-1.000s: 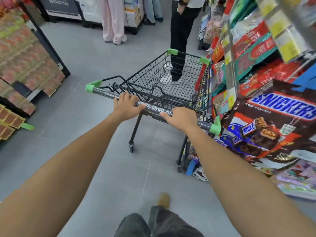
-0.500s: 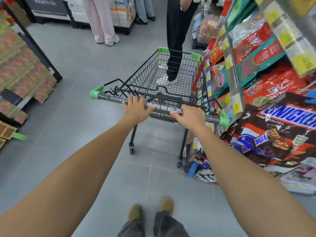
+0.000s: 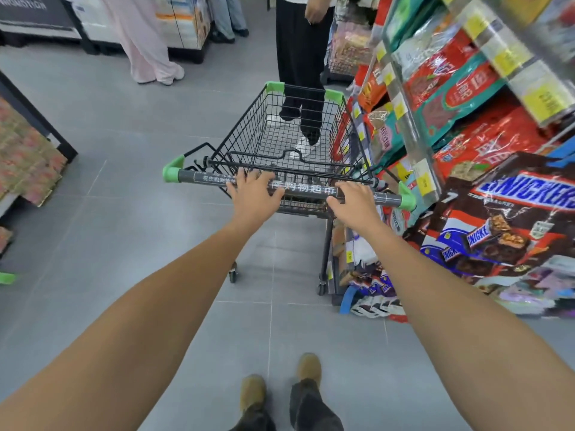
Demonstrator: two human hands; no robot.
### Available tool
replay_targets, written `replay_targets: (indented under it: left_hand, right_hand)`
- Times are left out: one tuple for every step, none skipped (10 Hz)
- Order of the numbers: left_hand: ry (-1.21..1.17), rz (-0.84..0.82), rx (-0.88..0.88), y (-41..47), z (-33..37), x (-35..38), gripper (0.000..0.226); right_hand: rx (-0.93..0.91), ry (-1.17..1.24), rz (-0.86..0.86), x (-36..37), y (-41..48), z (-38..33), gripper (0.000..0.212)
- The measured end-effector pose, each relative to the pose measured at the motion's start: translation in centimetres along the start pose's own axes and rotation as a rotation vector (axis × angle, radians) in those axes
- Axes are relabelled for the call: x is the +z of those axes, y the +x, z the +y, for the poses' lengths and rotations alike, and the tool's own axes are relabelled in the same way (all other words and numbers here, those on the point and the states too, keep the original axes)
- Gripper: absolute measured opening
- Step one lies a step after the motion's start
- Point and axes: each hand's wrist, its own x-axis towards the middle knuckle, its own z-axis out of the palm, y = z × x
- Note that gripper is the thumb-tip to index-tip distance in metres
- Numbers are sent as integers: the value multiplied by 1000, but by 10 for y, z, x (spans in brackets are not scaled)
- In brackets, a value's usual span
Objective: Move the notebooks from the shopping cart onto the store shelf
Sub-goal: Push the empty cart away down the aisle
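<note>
Shopping cart point(image 3: 295, 132): black wire mesh basket, tapered, on castors; at 12 o'clock from the wearer, long axis pointing to 12.
Handle bar point(image 3: 211, 178): grey printed tube with green plastic end caps point(image 3: 172, 174), lying 9 to 3 o'clock.
Left hand point(image 3: 253, 197): fingers wrapped over the bar at mid-left.
Right hand point(image 3: 354, 203): gripping the bar toward its 3 o'clock end.
Store shelf point(image 3: 413, 132): at 2 o'clock, just beside the cart, packed with glossy snack pouches and a brown Snickers bag point(image 3: 504, 219).
Floor point(image 3: 124, 213): matte grey tiles.
</note>
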Motion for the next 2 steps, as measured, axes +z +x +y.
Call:
replay_targets:
  left_hand:
    - [-51,5,111,-7,-6,-2,42]
    - [-143,43,214,-21,12,-10,42]
  right_hand:
    - [21,178,-11,-9,-13,4,45]
    - [25,244,32,-15,-27,0,40]
